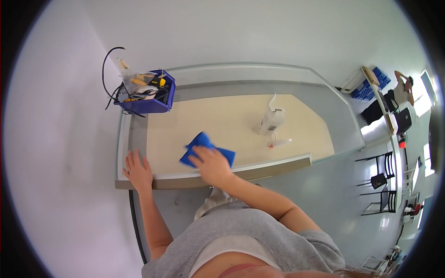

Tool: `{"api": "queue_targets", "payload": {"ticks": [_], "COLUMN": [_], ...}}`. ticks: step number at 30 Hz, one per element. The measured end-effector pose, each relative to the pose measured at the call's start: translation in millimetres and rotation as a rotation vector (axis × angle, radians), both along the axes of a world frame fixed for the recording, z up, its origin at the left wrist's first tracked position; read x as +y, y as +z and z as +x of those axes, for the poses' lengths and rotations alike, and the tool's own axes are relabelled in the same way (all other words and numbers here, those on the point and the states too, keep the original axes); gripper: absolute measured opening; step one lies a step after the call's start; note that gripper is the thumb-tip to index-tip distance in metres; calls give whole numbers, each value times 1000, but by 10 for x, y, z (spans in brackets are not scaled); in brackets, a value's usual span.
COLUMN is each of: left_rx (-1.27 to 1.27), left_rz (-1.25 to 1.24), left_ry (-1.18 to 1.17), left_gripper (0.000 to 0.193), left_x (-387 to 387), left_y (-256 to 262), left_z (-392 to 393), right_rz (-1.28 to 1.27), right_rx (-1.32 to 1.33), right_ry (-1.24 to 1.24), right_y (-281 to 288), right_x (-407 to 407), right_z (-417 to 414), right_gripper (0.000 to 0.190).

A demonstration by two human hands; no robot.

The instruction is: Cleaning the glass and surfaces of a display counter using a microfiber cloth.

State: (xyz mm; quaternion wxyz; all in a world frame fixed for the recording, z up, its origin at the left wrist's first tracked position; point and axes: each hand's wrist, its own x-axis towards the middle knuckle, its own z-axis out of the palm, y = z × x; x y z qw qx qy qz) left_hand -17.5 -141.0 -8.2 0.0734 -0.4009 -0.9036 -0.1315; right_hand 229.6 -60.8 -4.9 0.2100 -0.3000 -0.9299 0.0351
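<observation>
A blue cloth (200,140) lies spread on the glass top of a display counter (215,114). My right hand (210,165) presses on the cloth from above near the counter's front edge, its fingers slightly blurred. To the left, my left hand (138,171) rests flat with fingers apart on the counter's front left corner and holds nothing. A white box or bottle-like container (271,122) with a raised flap stands right of the cloth. Close by it is a small white object (281,142) with a red tip.
A purple plastic bin (147,106) holding tools, cables and a plastic bag stands at the counter's back left, with a black cable (103,69) arching out of it. Walls border the counter behind and at left. Far right are black chairs (387,173), tables and a standing person (399,93).
</observation>
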Motion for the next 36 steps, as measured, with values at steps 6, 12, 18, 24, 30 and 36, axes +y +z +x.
{"api": "queue_targets", "payload": {"ticks": [6, 12, 18, 24, 30, 36], "left_rx": [2, 24, 50, 43, 41, 43], "left_rz": [-28, -48, -69, -88, -24, -47], "left_ry": [13, 1, 17, 25, 2, 11], "left_gripper": [42, 41, 41, 42, 43, 43], "left_x": [-37, -16, 5, 11, -14, -87], "left_y": [-52, -37, -42, -51, -115, -159], "left_z": [-43, -46, -53, -35, -58, -139], "right_rz": [-76, 183, 152, 204, -32, -88], "right_rx": [60, -230, -64, -167, 79, 147], "right_ry": [48, -766, -1197, -599, 49, 148], "right_y": [172, -24, -135, -208, 85, 40], "right_x": [-93, 698, 960, 624, -326, -252], "right_z": [522, 2262, 2985, 1136, 71, 499], "right_gripper": [40, 38, 37, 34, 36, 33]}}
